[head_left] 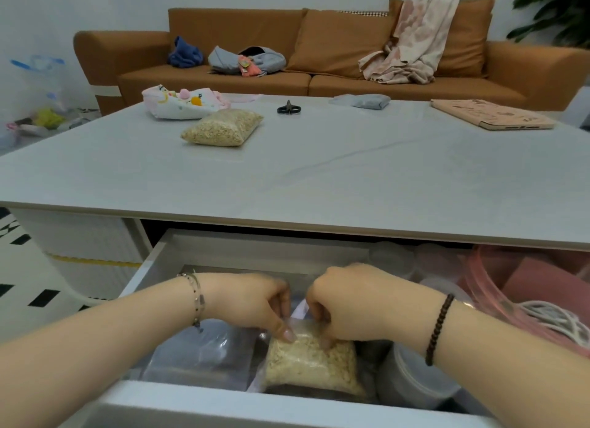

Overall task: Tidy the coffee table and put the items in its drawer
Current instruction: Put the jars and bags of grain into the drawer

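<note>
A clear bag of grain (311, 365) is pinched at its top edge by the fingers of the left hand (252, 300) and the right hand (354, 300), inside the open drawer (150, 268) below the bench (319, 178) front edge. It is wedged between a dark bag (204, 354) and a lidded tub (412, 376). A second grain bag (222, 127) lies on the bench above, with open surface between it and the front edge.

Lighting: soft, even, cool-toned indoor light; source not visible. Coffee table (319, 172) top shows faint diffuse sheen, no hard glare. Dim shadow under tabletop overhang inside drawer (153, 261). Wide-angle bowing at 9 and 3 o'clock edges. Overall slightly soft; mild motion blur on fingers (284, 303); sofa (351, 44) at 12 o'clock softer still
</note>
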Demonstrator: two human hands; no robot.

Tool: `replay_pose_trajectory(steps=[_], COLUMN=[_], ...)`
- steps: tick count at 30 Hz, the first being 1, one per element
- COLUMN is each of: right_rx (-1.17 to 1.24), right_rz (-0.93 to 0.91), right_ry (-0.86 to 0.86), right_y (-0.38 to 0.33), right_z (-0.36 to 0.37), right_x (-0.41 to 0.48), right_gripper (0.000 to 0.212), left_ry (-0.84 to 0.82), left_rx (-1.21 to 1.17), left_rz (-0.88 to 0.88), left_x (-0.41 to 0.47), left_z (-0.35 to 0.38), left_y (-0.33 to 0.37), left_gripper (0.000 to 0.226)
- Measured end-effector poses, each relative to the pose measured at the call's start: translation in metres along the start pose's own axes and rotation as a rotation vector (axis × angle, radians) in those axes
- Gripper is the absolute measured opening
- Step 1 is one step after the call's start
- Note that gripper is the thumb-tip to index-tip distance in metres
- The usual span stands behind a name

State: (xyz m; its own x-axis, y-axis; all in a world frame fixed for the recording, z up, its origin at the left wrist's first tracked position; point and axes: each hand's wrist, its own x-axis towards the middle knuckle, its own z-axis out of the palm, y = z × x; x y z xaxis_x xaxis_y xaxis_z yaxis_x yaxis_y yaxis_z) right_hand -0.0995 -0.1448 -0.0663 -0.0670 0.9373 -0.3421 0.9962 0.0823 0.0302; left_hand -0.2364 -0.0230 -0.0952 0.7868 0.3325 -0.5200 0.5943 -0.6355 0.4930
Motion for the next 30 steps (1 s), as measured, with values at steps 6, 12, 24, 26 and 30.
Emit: replay_pose_trajectory(steps=[6,12,24,26,30], right_rx=[0.042,0.026,0.194,0.285,0.426], right_rz=[-0.049,-0.082,-0.067,-0.051,-0.078], right_ry=[0.092,-0.042,-0.015,0.061,0.264], right_y=[0.002,-0.003,0.008,0.015,0.030], right_z=[-0.009,-0.002,-0.003,-0.008,-0.031], right_x=[-0.008,-0.002,-0.004,-0.005,-0.022], right_gripper=[0.012,0.022,0.016,0.013,0.012], left_ry=[0.084,-0.055,0.011,0.114,0.331], left_rx=[-0.019,0.043,0.032,-0.012,-0.316], left_rz=[0.136,0.117,0.071,0.111,0.326], left_x=[-0.001,0.000,-0.013,-0.020,-0.041], left_z=[-0.005,0.002,-0.008,-0.015,-0.027], left_y=[0.002,0.004,0.004,0.006,0.028], left_gripper=[0.030,0.033,0.029,0.019,0.004])
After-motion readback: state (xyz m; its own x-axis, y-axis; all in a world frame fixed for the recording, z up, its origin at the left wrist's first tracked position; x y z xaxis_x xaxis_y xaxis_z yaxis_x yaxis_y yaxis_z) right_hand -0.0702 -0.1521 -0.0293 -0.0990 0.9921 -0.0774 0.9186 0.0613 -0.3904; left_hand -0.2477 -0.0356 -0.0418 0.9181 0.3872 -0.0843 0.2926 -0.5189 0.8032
